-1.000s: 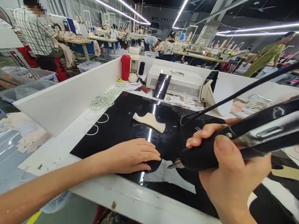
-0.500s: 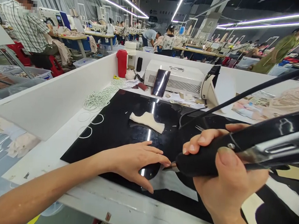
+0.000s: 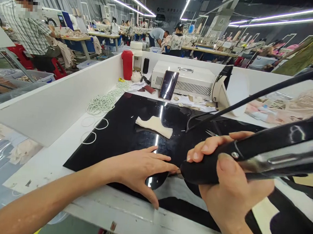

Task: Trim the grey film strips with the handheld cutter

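My right hand [image 3: 237, 185] grips a black hand tool with a metal lever and a short metal tip; its exact kind I cannot tell. The tool's body [image 3: 271, 145] slants down to the left. My left hand [image 3: 140, 169] lies with its fingers spread on a black sheet [image 3: 112, 139], index fingertip at the tool's tip. Beneath the tip is a pale, thin, translucent piece [image 3: 178, 192], partly hidden by the tool and hands. Farther back on the black sheet rests a cream-coloured curved fabric piece [image 3: 154, 126].
A black cable [image 3: 242, 104] crosses at the right. Pale elastic loops [image 3: 100, 104] lie at the left. A phone [image 3: 169, 85] leans on a white vented box [image 3: 184, 78]; a red bottle [image 3: 127, 65] stands beside. Tweezers [image 3: 210, 133] lie behind my right hand. Low white walls [image 3: 53, 107] border the table.
My right hand and the tool have shifted slightly left. My left thumb has moved a little downward. At the far right, a person in green has moved partly out of view.
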A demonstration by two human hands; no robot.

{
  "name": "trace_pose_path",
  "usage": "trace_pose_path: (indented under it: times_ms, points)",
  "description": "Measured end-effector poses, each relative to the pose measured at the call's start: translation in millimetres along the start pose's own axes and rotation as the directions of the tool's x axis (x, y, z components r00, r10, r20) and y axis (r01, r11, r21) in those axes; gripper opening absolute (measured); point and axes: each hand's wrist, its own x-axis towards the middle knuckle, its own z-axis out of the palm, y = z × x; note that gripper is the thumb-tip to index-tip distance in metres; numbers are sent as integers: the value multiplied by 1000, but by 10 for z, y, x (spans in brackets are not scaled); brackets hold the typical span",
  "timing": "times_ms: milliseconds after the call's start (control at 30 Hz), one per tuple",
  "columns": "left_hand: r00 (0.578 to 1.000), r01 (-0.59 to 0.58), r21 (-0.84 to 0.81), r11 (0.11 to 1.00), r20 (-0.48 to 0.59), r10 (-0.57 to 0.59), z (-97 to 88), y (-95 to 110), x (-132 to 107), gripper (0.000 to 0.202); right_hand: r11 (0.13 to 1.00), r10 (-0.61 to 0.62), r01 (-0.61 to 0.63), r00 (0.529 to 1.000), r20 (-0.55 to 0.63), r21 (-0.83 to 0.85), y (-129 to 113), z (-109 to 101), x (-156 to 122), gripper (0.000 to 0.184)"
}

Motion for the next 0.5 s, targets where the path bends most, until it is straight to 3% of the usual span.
trace_pose_path:
  times_ms: [500]
  points:
    - [999,22,52,998,38,-24,39,-22,-20,74,1000,17,-17,1000,13,9,-39,45,-102,34]
